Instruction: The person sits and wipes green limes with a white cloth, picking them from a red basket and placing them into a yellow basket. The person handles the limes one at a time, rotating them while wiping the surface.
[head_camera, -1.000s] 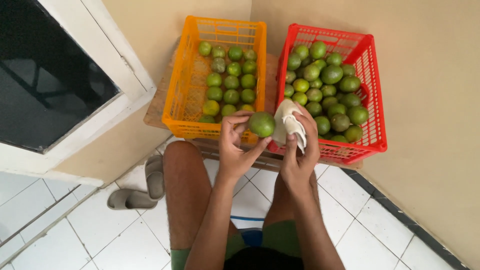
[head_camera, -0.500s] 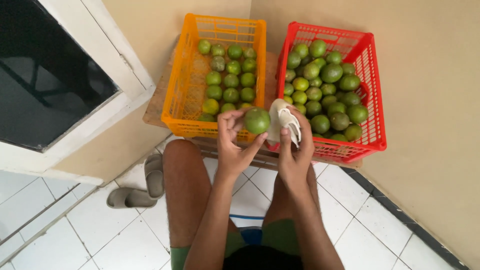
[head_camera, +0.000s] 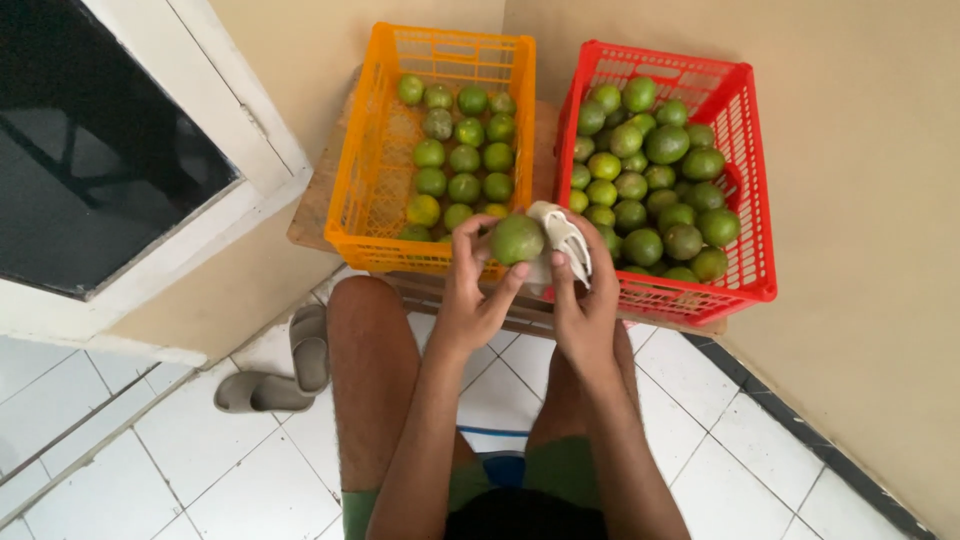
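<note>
Fingers of our left hand are now gripping the round green lime higher, while our right hand is pressing the white cloth alongside, wiping continuing.

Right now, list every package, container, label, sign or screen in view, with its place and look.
Orange crate: left on the low wooden board, rectangular plastic lattice, part-filled with green citrus.
Red crate: right beside it, same lattice, fuller.
Labels, signs, screens: none visible.
</note>
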